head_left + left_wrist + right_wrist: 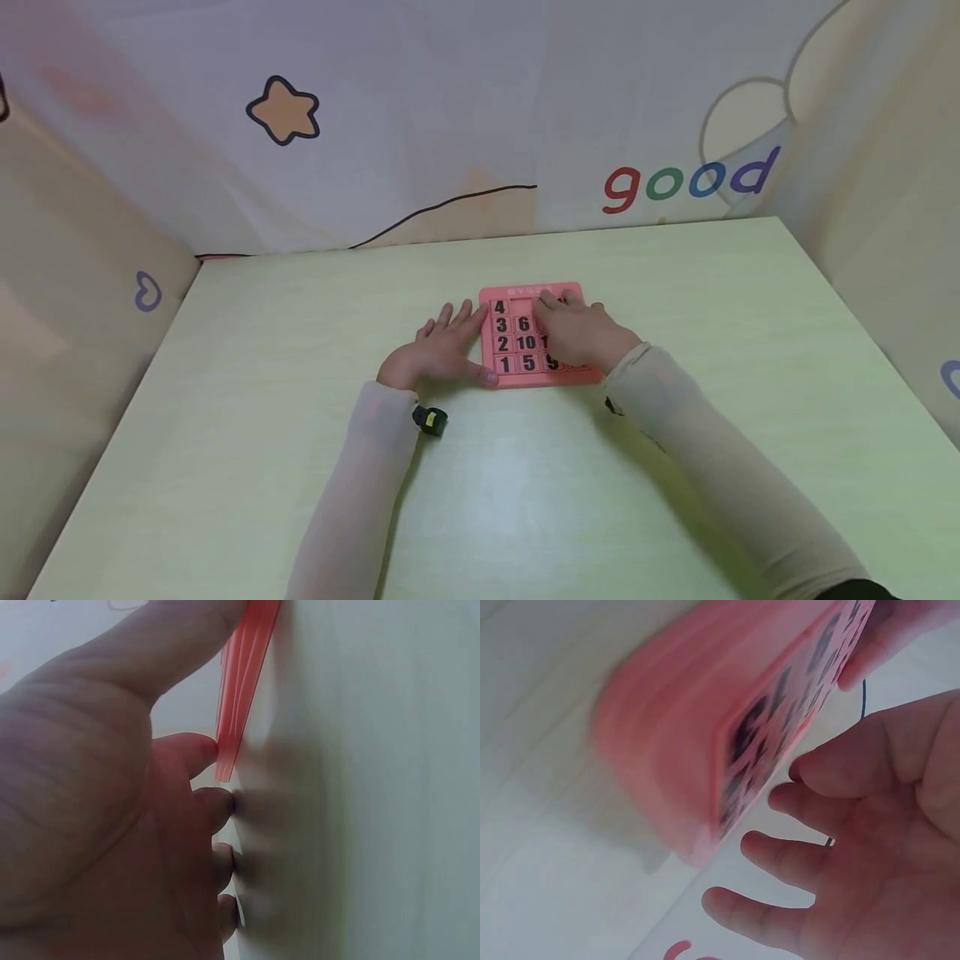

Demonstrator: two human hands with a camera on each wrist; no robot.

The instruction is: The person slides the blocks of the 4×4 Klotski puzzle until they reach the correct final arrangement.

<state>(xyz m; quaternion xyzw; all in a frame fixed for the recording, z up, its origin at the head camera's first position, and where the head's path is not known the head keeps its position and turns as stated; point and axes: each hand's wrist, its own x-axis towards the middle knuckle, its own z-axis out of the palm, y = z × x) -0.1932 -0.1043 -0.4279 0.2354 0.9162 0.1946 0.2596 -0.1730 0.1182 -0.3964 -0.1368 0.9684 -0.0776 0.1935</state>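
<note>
Apparently sliding tiles point(524, 325), the right hand point(588, 332) bends loose, empty fingers over a pink puzzle point(540, 380) at frame centre; the left hand point(438, 352), fingers spread, touches its edge; next likely calls for a push toward the top-row gap point(521, 307).

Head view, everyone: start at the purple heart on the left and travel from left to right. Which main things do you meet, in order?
Purple heart → orange star → left hand → pink number puzzle → word "good" → second heart, cut off at the edge.
</note>
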